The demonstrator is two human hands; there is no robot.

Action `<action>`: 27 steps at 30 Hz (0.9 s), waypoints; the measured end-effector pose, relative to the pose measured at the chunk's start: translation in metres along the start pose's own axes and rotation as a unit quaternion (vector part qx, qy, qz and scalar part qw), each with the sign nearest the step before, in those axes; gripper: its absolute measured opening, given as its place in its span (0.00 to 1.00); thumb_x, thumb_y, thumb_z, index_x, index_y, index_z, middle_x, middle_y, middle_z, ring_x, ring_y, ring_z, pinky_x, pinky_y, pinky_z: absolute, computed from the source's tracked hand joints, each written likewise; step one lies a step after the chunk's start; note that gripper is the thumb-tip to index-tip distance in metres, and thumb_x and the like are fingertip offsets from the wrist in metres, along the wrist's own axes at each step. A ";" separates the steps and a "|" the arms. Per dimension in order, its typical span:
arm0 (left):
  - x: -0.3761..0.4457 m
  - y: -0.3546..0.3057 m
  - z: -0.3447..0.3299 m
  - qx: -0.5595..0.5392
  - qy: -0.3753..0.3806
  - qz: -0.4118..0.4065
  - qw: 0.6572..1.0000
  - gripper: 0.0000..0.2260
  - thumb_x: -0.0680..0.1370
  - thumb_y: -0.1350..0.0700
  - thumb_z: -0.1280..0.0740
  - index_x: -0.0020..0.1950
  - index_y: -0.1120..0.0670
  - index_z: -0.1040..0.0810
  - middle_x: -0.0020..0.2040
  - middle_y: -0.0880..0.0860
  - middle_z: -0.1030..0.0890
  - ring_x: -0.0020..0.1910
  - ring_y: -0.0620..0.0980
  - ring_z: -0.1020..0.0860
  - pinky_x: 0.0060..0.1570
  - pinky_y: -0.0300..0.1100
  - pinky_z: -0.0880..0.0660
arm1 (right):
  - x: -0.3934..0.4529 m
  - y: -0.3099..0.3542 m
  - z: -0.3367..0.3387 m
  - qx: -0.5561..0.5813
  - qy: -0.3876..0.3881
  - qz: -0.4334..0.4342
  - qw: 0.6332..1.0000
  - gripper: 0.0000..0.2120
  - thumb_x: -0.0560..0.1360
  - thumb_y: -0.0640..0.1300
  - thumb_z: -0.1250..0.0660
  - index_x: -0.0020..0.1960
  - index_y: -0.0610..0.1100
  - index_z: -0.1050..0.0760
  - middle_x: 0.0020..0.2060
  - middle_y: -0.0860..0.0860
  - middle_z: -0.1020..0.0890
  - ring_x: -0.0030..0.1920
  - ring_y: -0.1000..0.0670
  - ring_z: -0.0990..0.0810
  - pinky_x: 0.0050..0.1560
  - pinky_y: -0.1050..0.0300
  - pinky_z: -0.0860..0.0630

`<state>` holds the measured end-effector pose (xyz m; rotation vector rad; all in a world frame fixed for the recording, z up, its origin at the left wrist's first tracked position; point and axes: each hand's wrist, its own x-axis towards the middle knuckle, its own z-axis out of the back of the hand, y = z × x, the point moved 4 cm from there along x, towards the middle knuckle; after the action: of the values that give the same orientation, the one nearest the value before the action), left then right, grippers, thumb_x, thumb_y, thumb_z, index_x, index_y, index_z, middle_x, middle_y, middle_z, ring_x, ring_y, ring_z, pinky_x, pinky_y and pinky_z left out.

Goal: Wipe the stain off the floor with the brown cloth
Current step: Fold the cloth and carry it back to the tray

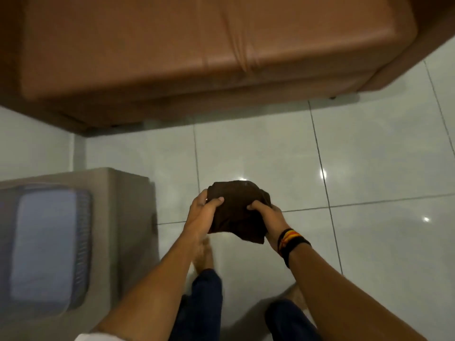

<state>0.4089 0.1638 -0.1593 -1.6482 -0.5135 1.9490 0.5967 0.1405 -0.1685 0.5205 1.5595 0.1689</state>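
A dark brown cloth [237, 207], bunched into a thick wad, is held in the air in front of me above the white tiled floor [369, 168]. My left hand [202, 212] grips its left side with the thumb on top. My right hand [267, 217], with striped bands on the wrist, grips its right side. No stain shows on the glossy tiles in this blurred view. My bare feet and dark trouser legs [204, 291] stand below my arms.
A brown leather sofa [197, 57] fills the top of the view. At the left stands a beige low table [128, 217] bearing a dark basket with a blue cloth [46, 244]. Open tiles lie ahead and to the right.
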 end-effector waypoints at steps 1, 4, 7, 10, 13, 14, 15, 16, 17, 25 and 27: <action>-0.017 -0.012 0.018 -0.007 -0.019 -0.004 1.000 0.21 0.78 0.51 0.31 0.72 0.49 0.22 0.64 0.53 0.16 0.61 0.54 0.18 0.63 0.54 0.19 | -0.021 0.013 -0.018 -0.020 0.012 0.011 1.000 0.14 0.71 0.44 0.27 0.56 0.44 0.17 0.52 0.42 0.12 0.55 0.39 0.15 0.61 0.40 0.18; -0.065 -0.041 0.077 -0.033 -0.076 -0.029 0.996 0.18 0.78 0.51 0.32 0.69 0.50 0.21 0.59 0.51 0.16 0.56 0.51 0.18 0.57 0.47 0.19 | -0.078 0.039 -0.076 -0.077 0.042 0.038 0.995 0.19 0.70 0.45 0.27 0.60 0.43 0.18 0.52 0.42 0.12 0.54 0.39 0.14 0.59 0.40 0.17; -0.101 -0.048 0.142 -0.032 -0.138 -0.053 0.989 0.21 0.74 0.44 0.32 0.65 0.48 0.19 0.59 0.51 0.15 0.57 0.52 0.17 0.61 0.53 0.19 | -0.123 0.050 -0.140 -0.119 0.068 0.062 0.989 0.12 0.72 0.44 0.28 0.55 0.46 0.19 0.51 0.43 0.13 0.50 0.41 0.14 0.50 0.47 0.15; -0.128 -0.039 0.209 -0.036 -0.187 -0.047 0.981 0.20 0.75 0.45 0.32 0.66 0.50 0.19 0.59 0.52 0.14 0.57 0.53 0.16 0.61 0.53 0.19 | -0.148 0.044 -0.210 -0.165 0.093 0.082 0.979 0.09 0.74 0.42 0.29 0.54 0.47 0.20 0.49 0.45 0.14 0.47 0.44 0.14 0.46 0.51 0.16; -0.138 -0.012 0.280 -0.040 -0.247 -0.028 0.968 0.16 0.79 0.48 0.31 0.63 0.54 0.19 0.58 0.55 0.15 0.57 0.55 0.17 0.60 0.53 0.19 | -0.152 0.024 -0.286 -0.225 0.106 0.110 0.962 0.12 0.69 0.47 0.27 0.53 0.50 0.20 0.51 0.44 0.13 0.51 0.41 0.14 0.57 0.42 0.17; -0.138 0.002 0.303 -0.045 -0.264 -0.017 0.963 0.17 0.79 0.48 0.31 0.63 0.55 0.19 0.59 0.56 0.15 0.58 0.57 0.17 0.61 0.55 0.19 | -0.150 0.013 -0.310 -0.247 0.106 0.111 0.957 0.13 0.67 0.49 0.27 0.51 0.51 0.20 0.51 0.45 0.13 0.52 0.40 0.14 0.60 0.41 0.17; -0.137 0.016 0.324 -0.052 -0.280 -0.004 0.959 0.18 0.79 0.47 0.31 0.65 0.55 0.20 0.61 0.57 0.16 0.60 0.58 0.17 0.62 0.56 0.19 | -0.145 0.002 -0.334 -0.263 0.109 0.111 0.952 0.15 0.65 0.50 0.27 0.51 0.51 0.20 0.52 0.45 0.13 0.53 0.40 0.14 0.61 0.40 0.18; -0.136 0.031 0.343 -0.058 -0.292 0.012 0.955 0.20 0.80 0.48 0.31 0.68 0.56 0.21 0.64 0.57 0.18 0.63 0.59 0.19 0.65 0.55 0.21 | -0.141 -0.011 -0.356 -0.280 0.111 0.106 0.948 0.16 0.66 0.50 0.26 0.53 0.50 0.19 0.53 0.44 0.13 0.53 0.39 0.15 0.61 0.40 0.18; -0.133 0.047 0.361 -0.064 -0.300 0.026 0.951 0.22 0.80 0.48 0.31 0.71 0.57 0.23 0.66 0.56 0.20 0.65 0.59 0.21 0.66 0.53 0.23 | -0.137 -0.022 -0.377 -0.298 0.114 0.100 0.942 0.16 0.68 0.48 0.26 0.56 0.49 0.19 0.53 0.44 0.13 0.54 0.38 0.15 0.62 0.40 0.18; -0.072 0.174 0.451 -0.166 -0.306 0.098 0.932 0.26 0.74 0.46 0.28 0.69 0.56 0.20 0.65 0.61 0.17 0.64 0.63 0.19 0.68 0.61 0.23 | -0.074 -0.084 -0.490 -0.429 0.138 0.111 0.886 0.17 0.78 0.42 0.33 0.66 0.40 0.23 0.60 0.40 0.17 0.61 0.38 0.19 0.59 0.53 0.24; -0.063 0.179 0.456 -0.173 -0.296 0.095 0.935 0.25 0.76 0.48 0.28 0.70 0.57 0.22 0.67 0.61 0.18 0.65 0.63 0.20 0.69 0.58 0.24 | -0.063 -0.087 -0.495 -0.445 0.137 0.104 0.879 0.18 0.79 0.41 0.34 0.68 0.41 0.25 0.62 0.41 0.19 0.62 0.39 0.20 0.61 0.55 0.24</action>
<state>-0.0587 0.0075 -0.1340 -1.3066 -1.0038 2.6328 0.0931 0.1408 -0.1128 -0.0829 1.4992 1.1081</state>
